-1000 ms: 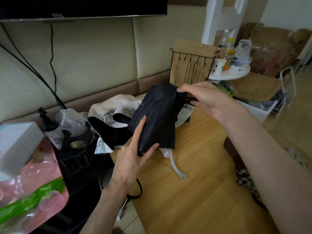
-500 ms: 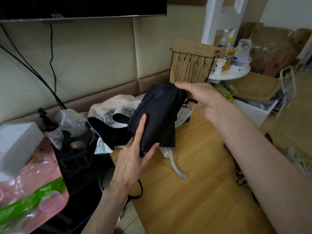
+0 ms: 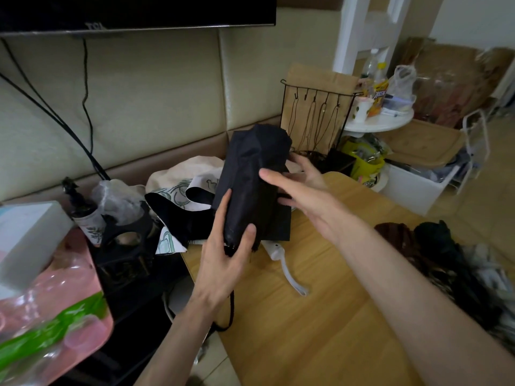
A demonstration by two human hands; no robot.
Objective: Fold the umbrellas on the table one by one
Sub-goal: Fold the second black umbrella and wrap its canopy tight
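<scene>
Looks down from a head camera over a wooden table (image 3: pixel 320 316). Held up above the far left edge of that table: a black umbrella (image 3: pixel 250 185), collapsed short and bundled in its own loose cloth. Stands nearly upright, long axis running bottom to top with a slight lean to the right, broad rounded end pointing up toward the wall, narrow end pointing down toward the wearer. Looks light, judging by the easy hold. Probably stiff along the core from shaft and ribs, soft and slippery outside, with flaps likely to spring loose. Best taken at the firm lower end for support and around the middle for squeezing the folds flat. Lying on the table just behind and below: a second umbrella (image 3: pixel 178 190) in pale patterned cloth, not yet folded. Gripping the black umbrella's lower end: the left hand (image 3: pixel 223 263), thumb curled round the right side, forefinger lying along the left. At the middle: the right hand (image 3: pixel 303 190), open, thumb laid straight on the front cloth, fingers spread behind, not clamped. Poking out below: the second umbrella's white handle (image 3: pixel 274 250). Dangling from the black umbrella's lower end: a thin black cord (image 3: pixel 231 310).
</scene>
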